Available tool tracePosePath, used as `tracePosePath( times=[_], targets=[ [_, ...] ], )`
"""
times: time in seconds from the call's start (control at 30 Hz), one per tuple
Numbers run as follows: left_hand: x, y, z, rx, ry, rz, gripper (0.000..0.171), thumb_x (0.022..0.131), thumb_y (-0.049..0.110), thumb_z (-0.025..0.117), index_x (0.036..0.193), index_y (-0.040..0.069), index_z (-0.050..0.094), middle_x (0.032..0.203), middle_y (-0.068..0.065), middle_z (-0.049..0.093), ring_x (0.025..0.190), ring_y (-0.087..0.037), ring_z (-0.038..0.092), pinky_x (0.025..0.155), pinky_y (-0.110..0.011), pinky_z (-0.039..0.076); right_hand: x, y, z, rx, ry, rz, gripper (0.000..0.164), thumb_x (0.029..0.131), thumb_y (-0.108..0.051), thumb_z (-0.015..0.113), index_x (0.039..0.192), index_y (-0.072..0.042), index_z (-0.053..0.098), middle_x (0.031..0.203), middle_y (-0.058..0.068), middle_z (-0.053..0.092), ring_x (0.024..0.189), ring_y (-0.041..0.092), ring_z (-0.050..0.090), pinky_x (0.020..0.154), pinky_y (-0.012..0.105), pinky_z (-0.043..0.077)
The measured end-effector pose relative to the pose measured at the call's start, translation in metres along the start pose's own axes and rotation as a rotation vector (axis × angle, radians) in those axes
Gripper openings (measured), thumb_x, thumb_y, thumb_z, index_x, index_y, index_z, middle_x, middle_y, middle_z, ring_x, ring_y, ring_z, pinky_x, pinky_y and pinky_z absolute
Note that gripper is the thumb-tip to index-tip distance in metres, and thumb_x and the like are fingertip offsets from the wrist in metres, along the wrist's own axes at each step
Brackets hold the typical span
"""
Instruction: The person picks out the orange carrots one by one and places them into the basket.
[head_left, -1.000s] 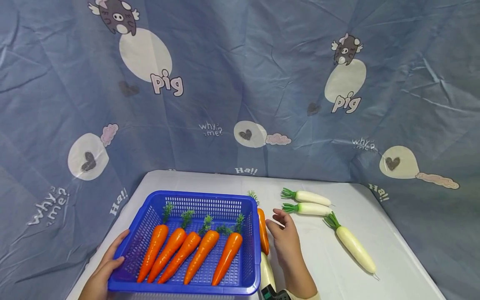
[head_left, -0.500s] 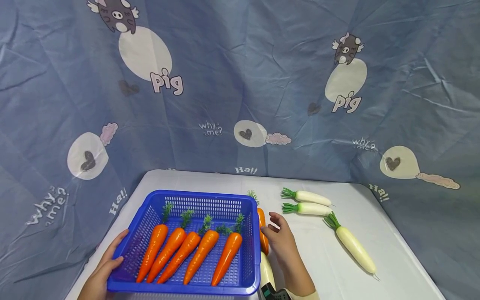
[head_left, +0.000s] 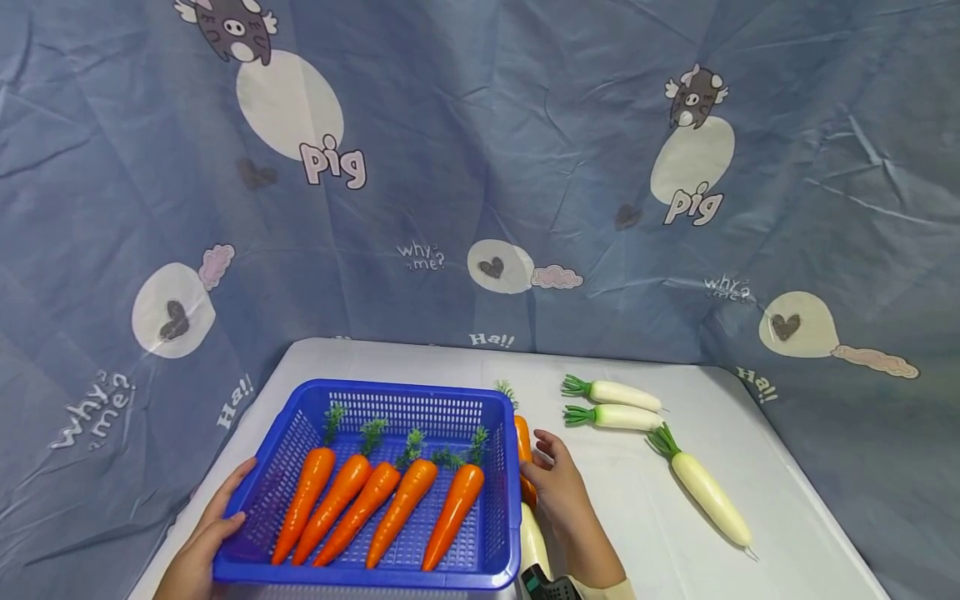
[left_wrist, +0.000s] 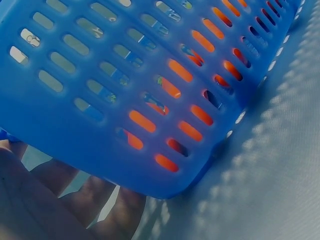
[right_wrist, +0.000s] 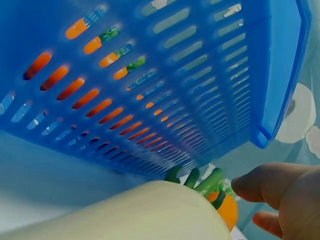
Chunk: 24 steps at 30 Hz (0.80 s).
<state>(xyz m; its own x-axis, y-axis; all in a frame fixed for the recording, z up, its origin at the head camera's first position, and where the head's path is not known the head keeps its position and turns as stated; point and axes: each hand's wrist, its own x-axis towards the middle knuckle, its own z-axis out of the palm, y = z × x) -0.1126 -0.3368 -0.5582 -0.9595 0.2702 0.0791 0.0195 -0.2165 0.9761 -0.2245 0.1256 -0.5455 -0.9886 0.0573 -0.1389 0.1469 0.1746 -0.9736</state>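
Observation:
A blue plastic basket point(head_left: 352, 579) holds several orange carrots point(head_left: 405, 508) with green tops. My left hand point(head_left: 198, 546) lies against its left side, fingers extended along the outer wall; in the left wrist view, those fingers point(left_wrist: 122, 212) are partly hidden by the basket. Outside the right wall lies another carrot point(head_left: 522, 429), partly hidden by basket and hand. My right hand point(head_left: 566, 496) is beside it, fingers loosely bent, thumb close to its surface. In the right wrist view, thumb and finger are apart with nothing pinched. A white radish point(head_left: 533, 537) lies nearer me, under the right wrist.
Two white radishes point(head_left: 626, 395) with green stems lie side by side at the back right. A larger radish point(head_left: 712, 500) lies slanted at the right of the white table point(head_left: 780, 517). A blue printed cloth point(head_left: 570, 167) hangs around the back and sides.
My right hand has moved left and slightly toward me, closer to the carrot outside the basket. The left hand, basket and radishes look practically unchanged.

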Motion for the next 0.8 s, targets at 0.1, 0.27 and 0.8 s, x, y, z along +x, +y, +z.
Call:
tracePosePath(
  times=[0.1, 0.27, 0.8],
  targets=[
    [-0.0002, -0.0008, -0.0003, -0.012, -0.012, 0.012, 0.064, 0.112, 0.010, 0.018, 0.169, 0.033, -0.001, 0.146, 0.033, 0.042, 0.128, 0.007, 0.054, 0.095, -0.029, 0.055, 0.0011, 0.0016, 0.0003, -0.011, -0.012, -0.003, 0.070, 0.090, -0.006, 0.069, 0.155, -0.006, 0.043, 0.157, 0.026, 0.044, 0.140, 0.047, 0.050, 0.107, 0.058, 0.048],
    [0.0000, -0.0017, -0.0009, -0.043, -0.027, 0.021, 0.063, 0.112, 0.010, 0.018, 0.168, 0.034, 0.001, 0.147, 0.032, 0.044, 0.129, 0.006, 0.054, 0.096, -0.029, 0.055, 0.0018, 0.0049, -0.0004, -0.024, -0.040, -0.008, 0.070, 0.089, -0.004, 0.069, 0.155, -0.006, 0.045, 0.154, 0.024, 0.046, 0.140, 0.045, 0.050, 0.107, 0.057, 0.049],
    [0.0003, -0.0018, -0.0027, -0.098, -0.061, 0.021, 0.063, 0.113, 0.011, 0.017, 0.168, 0.036, 0.001, 0.148, 0.032, 0.044, 0.130, 0.005, 0.054, 0.098, -0.031, 0.055, 0.0060, 0.0098, -0.0036, -0.083, -0.131, -0.028, 0.071, 0.088, 0.003, 0.068, 0.155, -0.003, 0.045, 0.154, 0.025, 0.051, 0.140, 0.044, 0.052, 0.104, 0.053, 0.052]
  ],
)
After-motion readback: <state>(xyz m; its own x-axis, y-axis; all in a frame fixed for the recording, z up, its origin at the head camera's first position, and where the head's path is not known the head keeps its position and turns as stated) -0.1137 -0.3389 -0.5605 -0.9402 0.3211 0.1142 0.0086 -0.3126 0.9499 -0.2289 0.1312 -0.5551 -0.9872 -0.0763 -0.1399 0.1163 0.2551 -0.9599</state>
